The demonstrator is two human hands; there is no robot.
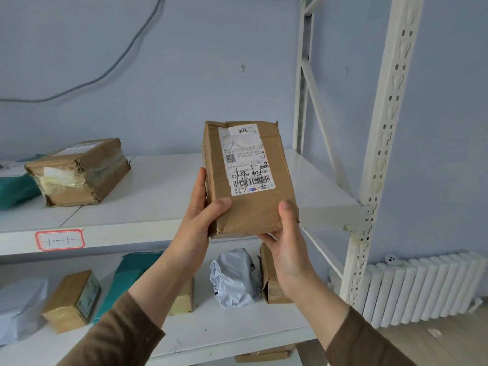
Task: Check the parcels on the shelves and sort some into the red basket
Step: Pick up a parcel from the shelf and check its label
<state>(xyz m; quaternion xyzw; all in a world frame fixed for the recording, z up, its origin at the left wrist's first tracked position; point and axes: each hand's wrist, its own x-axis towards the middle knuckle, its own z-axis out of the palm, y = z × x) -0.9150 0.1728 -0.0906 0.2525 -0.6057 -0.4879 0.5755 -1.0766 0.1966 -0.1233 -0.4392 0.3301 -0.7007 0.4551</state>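
Note:
A brown cardboard parcel (260, 207) with a white shipping label facing me is held up in front of the upper shelf (169, 186). My left hand (198, 220) grips its lower left side, thumb across the front. My right hand (287, 239) holds its lower right corner, thumb on the front and fingers underneath. The label's print reads upside down. No red basket is in view.
A worn taped box (79, 173) and a teal bag (15, 186) lie on the upper shelf at left. The lower shelf (237, 331) carries a small box (71, 299), a teal bag (132, 273), a grey-white bag (235, 278) and more boxes. A white upright (380, 154) and radiator (422, 286) stand at right.

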